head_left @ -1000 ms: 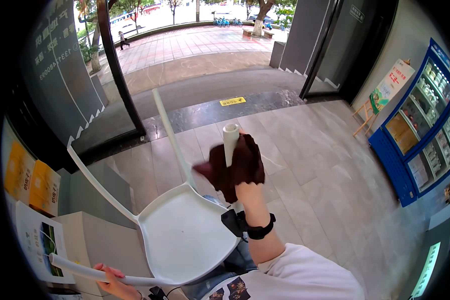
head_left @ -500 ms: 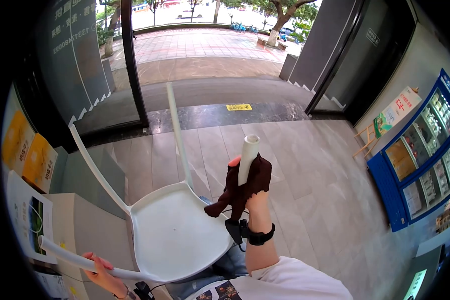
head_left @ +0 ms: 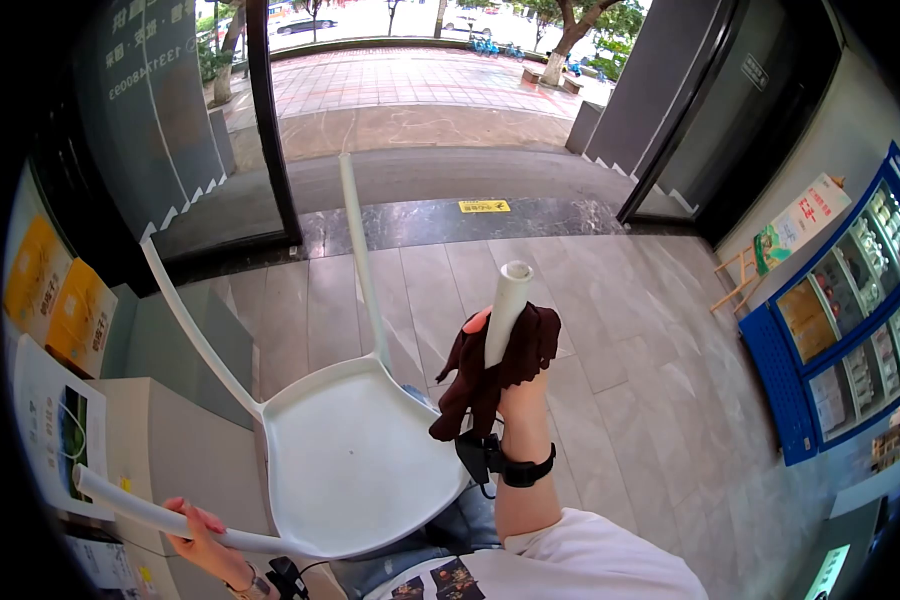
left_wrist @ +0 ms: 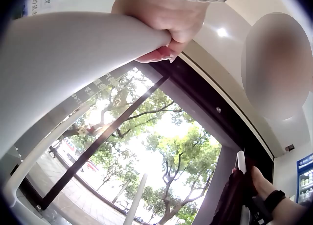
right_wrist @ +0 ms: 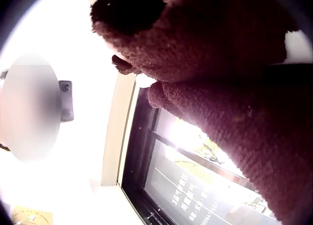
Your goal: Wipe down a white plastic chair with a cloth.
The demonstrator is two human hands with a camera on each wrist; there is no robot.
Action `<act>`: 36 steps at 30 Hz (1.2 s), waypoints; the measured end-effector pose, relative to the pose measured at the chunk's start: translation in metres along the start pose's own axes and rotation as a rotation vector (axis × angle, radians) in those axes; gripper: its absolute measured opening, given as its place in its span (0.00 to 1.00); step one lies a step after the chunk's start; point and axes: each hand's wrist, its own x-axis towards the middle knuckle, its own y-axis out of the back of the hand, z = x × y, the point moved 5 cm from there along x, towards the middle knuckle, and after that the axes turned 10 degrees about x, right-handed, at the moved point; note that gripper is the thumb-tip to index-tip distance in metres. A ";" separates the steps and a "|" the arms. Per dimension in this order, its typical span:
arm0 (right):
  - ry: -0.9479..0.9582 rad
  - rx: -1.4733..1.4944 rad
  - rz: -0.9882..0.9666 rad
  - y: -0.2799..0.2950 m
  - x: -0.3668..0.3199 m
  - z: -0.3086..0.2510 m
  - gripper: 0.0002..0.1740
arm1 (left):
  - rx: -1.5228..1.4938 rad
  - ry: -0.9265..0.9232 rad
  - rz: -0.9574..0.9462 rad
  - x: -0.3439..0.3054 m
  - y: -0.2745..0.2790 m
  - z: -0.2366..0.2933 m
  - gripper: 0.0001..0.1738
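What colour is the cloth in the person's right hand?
The cloth is plain dark reddish-brown; the head view shows it best.

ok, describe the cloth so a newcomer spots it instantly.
Find the large white seat with white legs sticking out. Go to the leg at the right hand. The cloth bunched there is dark maroon and fuzzy, unlike the smooth white legs.

From above both grips the head view looks forward and down; wrist views look upward, near the left hand [head_left: 200, 540] and right hand [left_wrist: 262, 182]; all share the lettered glass [head_left: 115, 130]
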 end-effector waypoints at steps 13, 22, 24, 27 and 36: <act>-0.010 0.272 -0.024 -0.003 0.009 -0.001 0.15 | -0.006 -0.018 0.007 0.003 -0.004 -0.002 0.09; 0.056 0.098 -0.012 -0.004 0.006 0.002 0.20 | -0.007 -0.018 0.008 0.005 -0.003 -0.007 0.09; 0.015 0.193 -0.054 -0.005 0.007 0.003 0.18 | -0.007 -0.022 0.008 0.006 -0.003 -0.006 0.09; 0.008 0.156 -0.080 -0.005 0.006 0.002 0.20 | -0.006 -0.030 0.006 0.005 -0.003 -0.006 0.09; -0.056 0.256 -0.092 -0.001 0.007 0.011 0.22 | 0.001 -0.020 0.024 0.004 -0.005 -0.004 0.10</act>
